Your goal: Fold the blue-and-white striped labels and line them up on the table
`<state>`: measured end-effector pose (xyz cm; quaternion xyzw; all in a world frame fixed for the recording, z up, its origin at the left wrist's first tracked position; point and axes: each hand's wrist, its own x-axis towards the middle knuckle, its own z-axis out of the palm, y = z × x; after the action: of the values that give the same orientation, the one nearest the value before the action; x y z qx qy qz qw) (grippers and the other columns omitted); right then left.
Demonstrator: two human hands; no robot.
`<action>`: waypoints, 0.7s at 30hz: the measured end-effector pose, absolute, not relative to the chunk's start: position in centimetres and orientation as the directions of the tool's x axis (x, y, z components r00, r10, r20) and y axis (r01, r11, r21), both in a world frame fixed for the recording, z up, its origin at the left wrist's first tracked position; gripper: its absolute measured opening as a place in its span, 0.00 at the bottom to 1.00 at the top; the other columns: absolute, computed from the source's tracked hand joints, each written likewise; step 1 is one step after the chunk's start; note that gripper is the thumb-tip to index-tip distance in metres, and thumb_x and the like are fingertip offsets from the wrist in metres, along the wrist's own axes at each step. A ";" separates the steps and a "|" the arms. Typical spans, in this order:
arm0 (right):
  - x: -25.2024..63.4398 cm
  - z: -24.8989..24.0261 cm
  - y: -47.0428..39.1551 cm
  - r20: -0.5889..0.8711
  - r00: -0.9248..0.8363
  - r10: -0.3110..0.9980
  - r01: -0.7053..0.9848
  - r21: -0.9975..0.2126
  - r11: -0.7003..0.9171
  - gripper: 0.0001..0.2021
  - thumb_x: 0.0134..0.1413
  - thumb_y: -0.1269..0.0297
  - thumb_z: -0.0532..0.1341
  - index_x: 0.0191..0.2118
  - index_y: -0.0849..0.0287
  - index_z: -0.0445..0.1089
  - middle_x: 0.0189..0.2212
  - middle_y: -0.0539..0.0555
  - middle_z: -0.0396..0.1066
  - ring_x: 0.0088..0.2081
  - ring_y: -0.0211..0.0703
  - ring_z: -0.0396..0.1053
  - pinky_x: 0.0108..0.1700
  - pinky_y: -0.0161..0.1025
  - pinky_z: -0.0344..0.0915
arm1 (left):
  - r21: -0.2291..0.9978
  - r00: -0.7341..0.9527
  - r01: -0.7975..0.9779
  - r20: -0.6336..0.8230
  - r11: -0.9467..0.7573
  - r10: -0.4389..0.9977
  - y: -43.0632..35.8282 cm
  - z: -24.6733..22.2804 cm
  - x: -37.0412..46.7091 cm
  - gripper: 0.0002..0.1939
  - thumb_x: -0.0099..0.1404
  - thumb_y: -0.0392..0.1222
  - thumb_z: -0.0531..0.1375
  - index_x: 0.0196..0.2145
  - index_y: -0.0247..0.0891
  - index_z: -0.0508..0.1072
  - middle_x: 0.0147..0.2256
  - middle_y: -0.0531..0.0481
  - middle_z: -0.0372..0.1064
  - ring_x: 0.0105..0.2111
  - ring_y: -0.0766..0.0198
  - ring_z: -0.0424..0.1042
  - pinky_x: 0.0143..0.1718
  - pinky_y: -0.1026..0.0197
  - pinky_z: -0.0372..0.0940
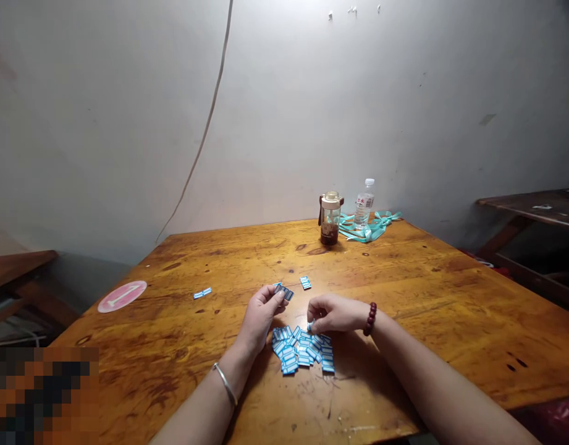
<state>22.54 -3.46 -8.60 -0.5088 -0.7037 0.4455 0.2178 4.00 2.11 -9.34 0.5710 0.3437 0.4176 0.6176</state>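
Observation:
My left hand (261,312), with a silver bangle on its wrist, pinches a small card with dark panels (285,292) between thumb and fingers. A bit of blue and white shows behind that card. My right hand (329,313), wearing a dark red bead bracelet (370,319), has its fingertips closed on a small blue and white card (311,325) at the top of a pile. The loose pile of blue and white cards (303,349) lies just below both hands. Beyond them is a single blue and white card (305,282). Another card (202,293) lies farther left.
On the wooden table (173,352), a lidded cup with brown contents (330,219) stands at the back, beside a clear water bottle (364,204) and turquoise ribbon (372,232). A pink round sticker (122,296) is at the left edge. Behind the table rises a wall.

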 end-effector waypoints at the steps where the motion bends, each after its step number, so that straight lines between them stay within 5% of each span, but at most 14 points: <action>1: 22.9 -8.3 -3.7 -0.184 -0.416 0.891 0.602 -0.790 0.118 0.09 0.40 0.69 0.62 0.32 0.62 0.67 0.24 0.47 0.64 0.24 0.33 0.59 0.22 0.26 0.52 | 0.993 0.398 -0.119 0.053 -0.005 0.916 2.3 -9.3 3.9 0.12 0.53 0.46 0.58 0.30 0.35 0.66 0.28 0.50 0.66 0.28 0.69 0.65 0.31 0.67 0.59; 5: 23.0 -7.4 -4.4 -0.238 -0.410 0.881 0.815 -0.528 0.236 0.15 0.33 0.69 0.66 0.34 0.60 0.68 0.24 0.47 0.65 0.24 0.35 0.59 0.21 0.27 0.49 | 0.995 0.362 -0.100 0.042 -0.006 0.931 2.6 -9.3 3.7 0.14 0.51 0.47 0.58 0.31 0.34 0.65 0.31 0.48 0.67 0.30 0.66 0.67 0.30 0.66 0.60; 8: 22.4 -7.4 -4.6 -0.228 -0.408 0.884 0.865 -0.406 0.294 0.10 0.33 0.68 0.65 0.29 0.60 0.70 0.22 0.47 0.65 0.23 0.35 0.59 0.21 0.28 0.47 | 0.996 0.357 -0.089 0.040 -0.008 0.933 2.6 -9.3 3.8 0.13 0.51 0.47 0.58 0.31 0.35 0.64 0.31 0.49 0.67 0.32 0.65 0.68 0.30 0.66 0.60; 15: 22.5 -7.3 -4.7 -0.225 -0.391 0.892 0.872 -0.400 0.281 0.16 0.33 0.74 0.64 0.35 0.56 0.70 0.24 0.46 0.66 0.24 0.36 0.60 0.22 0.28 0.47 | 0.997 0.364 -0.083 0.028 0.002 0.931 2.4 -9.0 3.8 0.15 0.49 0.48 0.59 0.30 0.35 0.64 0.31 0.49 0.68 0.32 0.65 0.68 0.30 0.66 0.61; 21: 22.6 -7.5 -4.4 -0.261 -0.387 0.884 0.881 -0.388 0.271 0.06 0.35 0.75 0.62 0.24 0.60 0.68 0.18 0.45 0.63 0.21 0.34 0.57 0.21 0.28 0.46 | 0.998 0.367 -0.055 0.056 -0.039 0.929 2.4 -8.9 3.8 0.12 0.50 0.46 0.58 0.29 0.34 0.64 0.28 0.50 0.67 0.29 0.66 0.67 0.30 0.66 0.60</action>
<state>22.62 -4.44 -7.55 -0.5535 -0.7972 0.2410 0.0038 3.78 2.42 -8.88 0.5849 0.3734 0.4209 0.5842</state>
